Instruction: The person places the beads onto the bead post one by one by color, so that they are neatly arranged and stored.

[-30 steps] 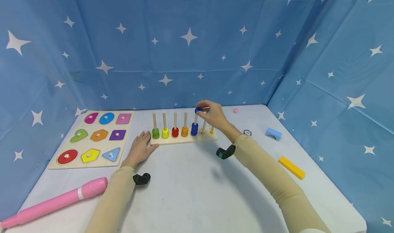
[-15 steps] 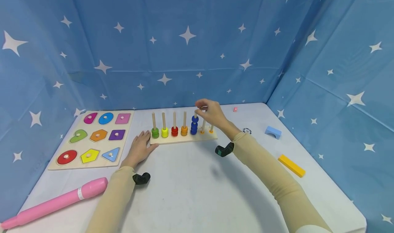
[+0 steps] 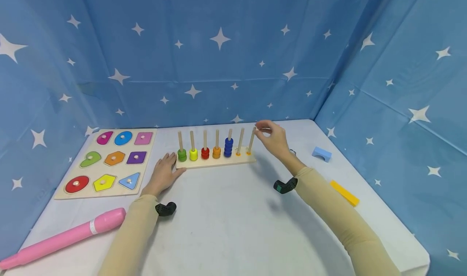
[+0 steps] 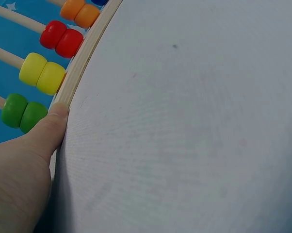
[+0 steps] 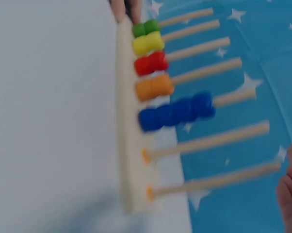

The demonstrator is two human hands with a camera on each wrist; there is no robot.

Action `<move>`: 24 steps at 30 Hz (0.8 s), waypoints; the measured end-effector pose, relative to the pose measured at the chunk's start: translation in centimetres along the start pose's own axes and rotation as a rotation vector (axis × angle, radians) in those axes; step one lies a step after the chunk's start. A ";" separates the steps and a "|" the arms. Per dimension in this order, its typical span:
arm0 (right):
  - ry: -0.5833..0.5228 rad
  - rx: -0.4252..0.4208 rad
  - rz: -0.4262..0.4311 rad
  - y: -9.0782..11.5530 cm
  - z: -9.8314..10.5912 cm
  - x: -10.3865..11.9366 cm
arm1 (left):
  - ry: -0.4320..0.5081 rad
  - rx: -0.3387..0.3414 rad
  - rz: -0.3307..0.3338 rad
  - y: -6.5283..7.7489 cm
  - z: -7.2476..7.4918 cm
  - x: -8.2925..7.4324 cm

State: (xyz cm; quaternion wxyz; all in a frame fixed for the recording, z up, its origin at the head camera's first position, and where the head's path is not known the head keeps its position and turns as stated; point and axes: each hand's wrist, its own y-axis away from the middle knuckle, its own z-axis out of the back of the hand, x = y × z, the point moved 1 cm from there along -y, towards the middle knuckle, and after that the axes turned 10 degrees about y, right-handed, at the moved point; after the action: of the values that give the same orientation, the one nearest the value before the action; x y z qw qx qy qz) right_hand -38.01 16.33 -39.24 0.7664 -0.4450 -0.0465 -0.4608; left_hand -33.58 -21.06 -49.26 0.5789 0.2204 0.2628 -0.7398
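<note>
A wooden peg stacker (image 3: 215,163) stands toward the back of the table, its upright pegs in a row. Two green beads (image 4: 24,112), two yellow beads (image 4: 41,73), two red beads (image 4: 61,39) and two orange beads (image 3: 217,152) sit on the left pegs. Several blue beads (image 5: 176,112) fill most of the fifth peg; the two rightmost pegs are bare. My left hand (image 3: 163,174) lies flat at the stacker's left end, thumb against the base's edge. Beside the top of the rightmost peg, my right hand (image 3: 274,140) hovers with loosely bent fingers and holds nothing.
A shape puzzle board (image 3: 106,161) lies at the left, with a pink inflatable bat (image 3: 69,236) in front of it. On the right are a blue arch block (image 3: 322,153) and a yellow block (image 3: 344,192). A starry blue curtain (image 3: 204,57) hangs behind the table.
The right hand let go of a blue bead over the fifth peg, and it has dropped onto the blue stack. That hand then moved right to the last peg. The left hand stays put.
</note>
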 end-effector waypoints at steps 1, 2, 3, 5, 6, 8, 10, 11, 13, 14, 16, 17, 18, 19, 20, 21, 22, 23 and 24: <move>0.003 -0.016 -0.013 0.6 0.2 -0.5 | -0.001 0.001 0.001 0.0 0.1 0.1; 0.008 -0.023 -0.032 1.1 0.4 -1.0 | -0.001 0.002 0.004 0.1 0.2 0.1; 0.007 -0.022 -0.052 1.8 0.6 -1.6 | -0.002 0.004 0.004 0.1 0.3 0.2; 0.005 0.003 -0.095 3.1 0.8 -2.5 | -0.003 0.007 0.009 0.2 0.5 0.4; 0.009 0.019 -0.116 3.8 0.8 -3.0 | -0.003 0.008 0.011 0.2 0.5 0.5; 0.015 0.056 -0.155 5.2 1.0 -3.8 | -0.008 0.009 0.010 0.2 0.7 0.6; 0.014 0.089 -0.183 6.4 1.1 -4.5 | -0.012 0.012 0.011 0.2 0.8 0.7; 0.018 0.100 -0.195 6.9 1.2 -4.7 | -0.012 0.015 0.010 0.2 0.8 0.8; 0.024 0.121 -0.216 7.8 1.5 -5.0 | -0.012 0.015 0.008 0.1 0.8 0.8; 0.032 0.131 -0.220 8.3 1.7 -5.2 | -0.011 0.015 0.007 0.0 0.8 0.8; 0.042 0.147 -0.237 8.9 1.9 -5.3 | -0.010 0.014 -0.003 -0.1 0.7 0.6; 0.046 0.155 -0.245 9.1 2.0 -5.4 | -0.009 0.014 -0.009 -0.2 0.7 0.5; 0.051 0.165 -0.252 9.3 2.0 -5.5 | -0.009 0.013 -0.014 -0.3 0.6 0.4; 0.054 0.176 -0.258 9.5 2.0 -5.6 | -0.005 0.013 -0.016 -0.3 0.5 0.3; 0.053 0.188 -0.259 9.6 2.0 -5.7 | -0.004 0.017 -0.016 -0.4 0.4 0.3; 0.050 0.200 -0.268 9.6 2.0 -5.7 | -0.001 0.019 -0.016 -0.4 0.3 0.2; 0.051 0.217 -0.272 9.7 1.8 -5.7 | 0.000 0.024 -0.016 -0.5 0.2 0.3; 0.052 0.239 -0.275 9.7 1.7 -5.6 | 0.003 0.028 -0.013 -0.4 0.2 0.3; 0.059 0.264 -0.275 9.6 1.5 -5.5 | 0.003 0.033 -0.011 -0.4 0.1 0.3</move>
State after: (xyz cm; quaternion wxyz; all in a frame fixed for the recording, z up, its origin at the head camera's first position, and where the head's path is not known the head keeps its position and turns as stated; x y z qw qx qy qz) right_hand -33.46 22.82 -47.14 0.7490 -0.3164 -0.1444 -0.5639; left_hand -34.01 -21.29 -49.37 0.5705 0.2297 0.2526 -0.7469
